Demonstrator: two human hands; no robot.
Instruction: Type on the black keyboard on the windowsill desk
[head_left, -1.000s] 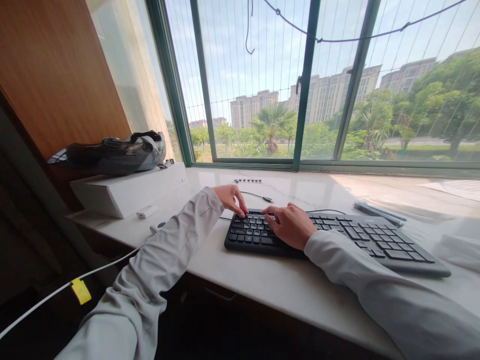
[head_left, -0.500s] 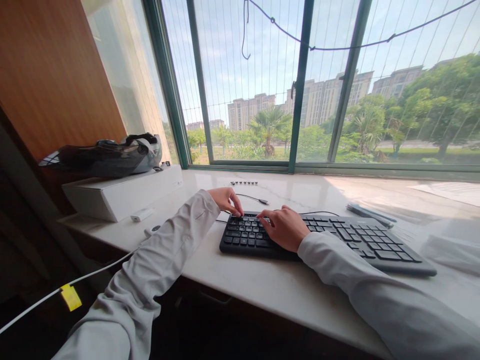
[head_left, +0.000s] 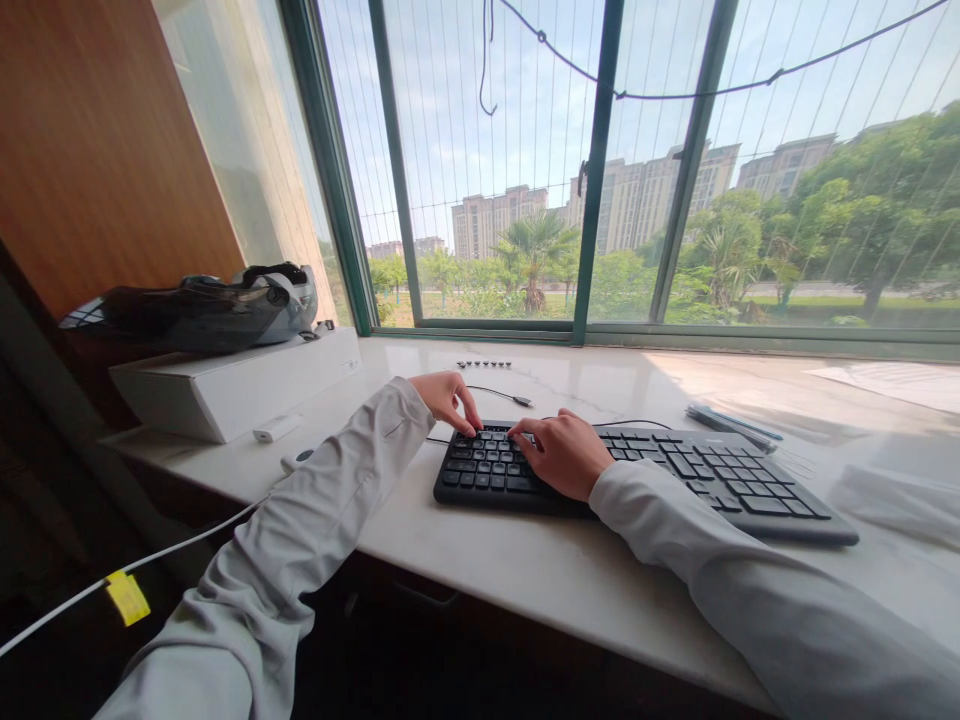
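Presently, item by item, as your head camera shows it.

Keyboard (head_left: 720, 480): black, full-size, lying flat on the pale stone table (head_left: 525, 570) in front of the window (head_left: 600, 170), its long side slanting away to your right. A thin black cable (head_left: 645, 424) leaves its far edge.

Your left hand (head_left: 448, 396): at the keyboard's far left corner, fingers curled downward, fingertips (head_left: 472, 428) touching the top rows of keys. Nothing is grasped; the grip is loose and holds nothing.

Your right hand (head_left: 562, 455): palm down over the left-middle block of keys, index finger stretched toward the upper row just beside your left fingertips. It clasps nothing either; the fingers rest on keys only. Both arms wear pale grey sleeves (head_left: 322, 530).

About the hands:
- a short black lead with a small plug (head_left: 499, 394) on the table just beyond the keyboard;
- a row of small dark pieces (head_left: 485, 364) farther back, near the window frame;
- a white box (head_left: 232, 385) at the left end of the table, with a dark helmet-like thing (head_left: 195, 308) lying on top;
- a small white stick-shaped device (head_left: 276, 430) just in front of that box;
- a white cable with a yellow tag (head_left: 127, 596) hanging below the table edge at your left;
- a flat dark item (head_left: 731, 422) beyond the keyboard's right end, too indistinct to name.
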